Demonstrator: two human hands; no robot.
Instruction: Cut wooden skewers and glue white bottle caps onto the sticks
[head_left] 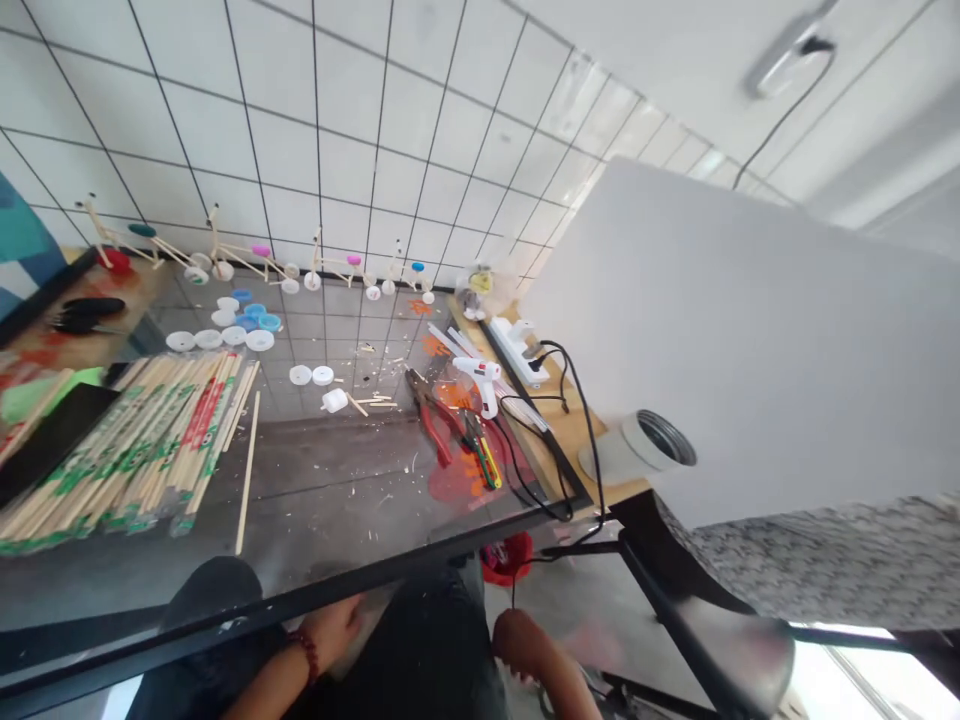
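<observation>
Both hands are low in the picture, beneath the near edge of the glass table (337, 500). My left hand (334, 628), with a red bead bracelet on the wrist, curls round a pale blurred thing I cannot make out. My right hand (525, 640) is smeared and its fingers do not show. Nearest on the table are a pile of wrapped chopsticks (127, 440) and one loose stick (247, 470). Further back lie red-handled pliers (431, 415) and a white glue gun (480, 375).
White and blue bottle caps (240, 325) lie mid-table. Small stick bicycle models (225, 260) line the tiled wall. A power strip (517, 350) with black cables sits at the right. A white board (750, 350) and a white tube (637, 445) stand beyond the table's right edge.
</observation>
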